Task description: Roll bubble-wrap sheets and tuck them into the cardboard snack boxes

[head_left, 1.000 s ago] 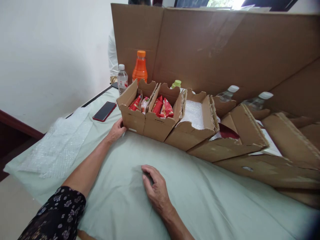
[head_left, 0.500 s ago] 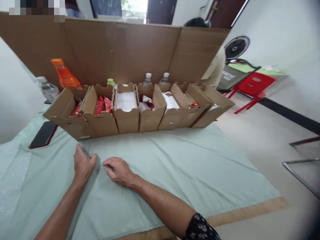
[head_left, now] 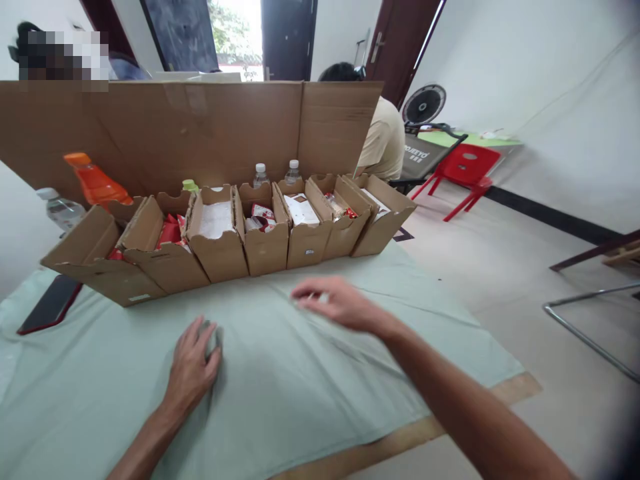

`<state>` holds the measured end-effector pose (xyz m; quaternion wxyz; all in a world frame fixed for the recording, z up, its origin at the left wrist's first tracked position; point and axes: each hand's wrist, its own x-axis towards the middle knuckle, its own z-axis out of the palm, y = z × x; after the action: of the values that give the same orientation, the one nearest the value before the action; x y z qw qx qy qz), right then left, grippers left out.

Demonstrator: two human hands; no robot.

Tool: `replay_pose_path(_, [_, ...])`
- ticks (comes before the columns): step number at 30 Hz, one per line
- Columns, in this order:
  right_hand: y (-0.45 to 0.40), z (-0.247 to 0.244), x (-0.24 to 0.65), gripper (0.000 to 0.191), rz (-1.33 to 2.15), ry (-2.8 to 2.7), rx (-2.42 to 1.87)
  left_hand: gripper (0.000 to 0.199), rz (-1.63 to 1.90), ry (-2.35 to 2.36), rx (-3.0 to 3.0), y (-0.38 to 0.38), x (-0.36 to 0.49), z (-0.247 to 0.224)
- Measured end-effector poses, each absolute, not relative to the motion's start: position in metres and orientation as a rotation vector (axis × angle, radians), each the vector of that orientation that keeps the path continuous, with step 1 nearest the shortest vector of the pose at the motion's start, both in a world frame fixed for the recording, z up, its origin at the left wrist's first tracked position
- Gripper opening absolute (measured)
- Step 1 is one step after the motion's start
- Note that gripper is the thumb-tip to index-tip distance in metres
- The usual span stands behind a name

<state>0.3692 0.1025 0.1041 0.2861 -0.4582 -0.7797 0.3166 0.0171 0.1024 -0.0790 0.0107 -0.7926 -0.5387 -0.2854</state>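
My left hand (head_left: pixel 194 363) is low over the pale green cloth (head_left: pixel 260 400), fingers apart, holding nothing. Farther right, my right hand (head_left: pixel 340 303) hovers above the cloth in front of the boxes, its fingers and thumb parted with nothing between them. Several open cardboard boxes (head_left: pixel 220 257) stand in a row beyond both hands. Red packets (head_left: pixel 171 230) show in one on the left, a white item (head_left: pixel 217 220) fills another, and a white packet (head_left: pixel 301 209) leans in one right of the middle.
Behind the boxes rise a cardboard panel (head_left: pixel 240 127), an orange bottle (head_left: pixel 97 183) and clear bottles (head_left: pixel 293 172). A dark phone (head_left: pixel 50 305) lies at the left. Beyond the panel, a person in a cream shirt (head_left: pixel 385 137) is near a red chair (head_left: pixel 465 165).
My right hand has moved right, away from my left hand, and its fingers have parted. The view has turned, so the boxes appear farther left.
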Motion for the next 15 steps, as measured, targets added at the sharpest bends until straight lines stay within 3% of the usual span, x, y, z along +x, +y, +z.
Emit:
replay_pose_path(4, [0.158,0.152,0.476,0.022,0.124,-1.69,-1.727,0.033,-1.135,-1.487,-2.612,0.126,0.086,-0.064])
replay_pose_path(7, [0.207,0.17,0.528,0.021,-0.125,-1.603,-2.144,0.033,-1.174,-1.391,-2.702,0.133,0.121,-0.066])
replay_pose_path(15, [0.274,0.195,0.576,0.027,0.33,-1.909,-2.438,0.025,-1.31,-1.434,-2.723,0.133,0.121,-0.081])
